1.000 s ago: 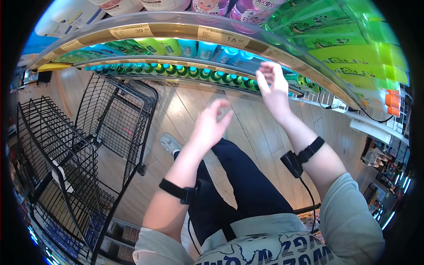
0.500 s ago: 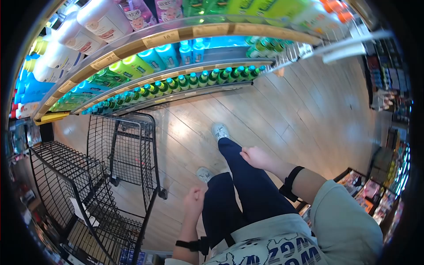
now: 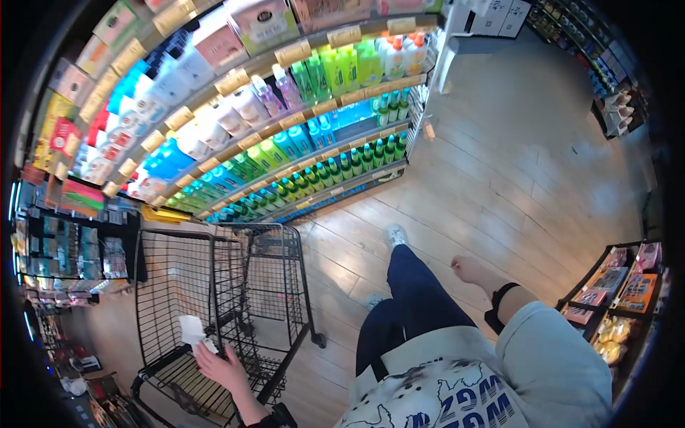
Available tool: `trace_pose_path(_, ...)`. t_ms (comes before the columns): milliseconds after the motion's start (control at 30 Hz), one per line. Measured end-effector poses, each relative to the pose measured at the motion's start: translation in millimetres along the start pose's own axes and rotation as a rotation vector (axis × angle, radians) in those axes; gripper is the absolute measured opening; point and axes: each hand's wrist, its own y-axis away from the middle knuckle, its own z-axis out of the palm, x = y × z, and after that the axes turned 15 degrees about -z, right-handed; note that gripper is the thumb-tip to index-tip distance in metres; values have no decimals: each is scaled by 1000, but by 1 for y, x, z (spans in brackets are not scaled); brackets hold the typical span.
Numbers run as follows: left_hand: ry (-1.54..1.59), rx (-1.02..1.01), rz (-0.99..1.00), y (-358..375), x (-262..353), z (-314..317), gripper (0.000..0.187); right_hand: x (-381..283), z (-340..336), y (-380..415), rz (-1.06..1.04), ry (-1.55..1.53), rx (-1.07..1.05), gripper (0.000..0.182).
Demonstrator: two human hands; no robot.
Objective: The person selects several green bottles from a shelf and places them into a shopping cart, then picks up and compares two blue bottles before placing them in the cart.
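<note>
My left hand (image 3: pixel 221 365) is over the black wire shopping cart (image 3: pixel 175 285), open, with its fingers spread. Its fingertips are right by a white paper or card (image 3: pixel 191 329) on the cart and overlap the cart's frame in this view. Out to the right, my right hand (image 3: pixel 471 270) hangs in the air beside my leg. Its fingers are curled in loosely, and nothing shows in them. Dark straps circle both wrists or forearms.
A long shelf (image 3: pixel 371 89) of bottles and boxes curves along the front and left, with green bottles (image 3: pixel 335 170) on the bottom row. At the right stands a low rack (image 3: pixel 606 285) of packaged goods. A person's blurred form is at the upper right. Wooden floor (image 3: pixel 485 178) lies ahead.
My left hand has moved from beside my leg to over the cart and opened. My right hand has swung outward. The view has tilted up, showing more shelf rows.
</note>
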Motion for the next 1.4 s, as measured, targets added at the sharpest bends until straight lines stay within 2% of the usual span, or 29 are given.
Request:
trace_pose_path(67,333,-657,-475,-10,10,-33,65,2,-33,34,69,-3,71,21)
trace_pose_path(133,436,-461,-247,-2,-17,6,67,21,-48,61,106,27,153,20)
trace_pose_path(200,615,-266,-134,0,-7,-8,60,48,-57,86,82,74,210,20)
trace_pose_path(267,824,-336,-134,-7,19,-70,49,64,-69,107,184,101,221,22)
trace_pose_path(333,1022,-374,74,-17,38,-149,38,82,-73,120,232,61,225,22)
trace_pose_path(400,1119,-320,289,-22,52,-243,29,90,-81,127,270,40,222,23)
trace_pose_path(467,1125,-105,512,-23,51,-320,28,87,-89,128,253,78,172,22)
trace_pose_path(533,1227,118,684,-24,55,-372,19,83,-93,125,319,-215,200,22)
trace_pose_path(567,1255,97,899,-32,54,-393,22,83,-98,126,311,-178,175,22)
trace_pose_path(600,1308,141,883,-25,70,-419,21,82,-101,125,316,-262,169,22)
trace_pose_path(633,1302,136,842,-12,69,-443,21,81,-104,124,322,-353,165,22)
trace_pose_path(667,744,334,782,-1,69,-468,22,83,-108,124,311,-327,143,22)
trace_pose_path(767,1070,170,877,5,73,-471,21,99,-115,133,293,-417,170,22)
trace_pose_path(833,1121,146,892,3,77,-465,21,107,-116,131,335,-442,199,23)
trace_pose_path(1067,1188,61,898,11,75,-456,19,126,-95,149,461,-484,134,25)
trace_pose_path(1333,1249,-27,932,10,68,-449,18,102,-81,120,390,-508,136,25)
trace_pose_path(1400,1265,-48,936,9,67,-446,17,96,-79,113,319,-493,154,26)
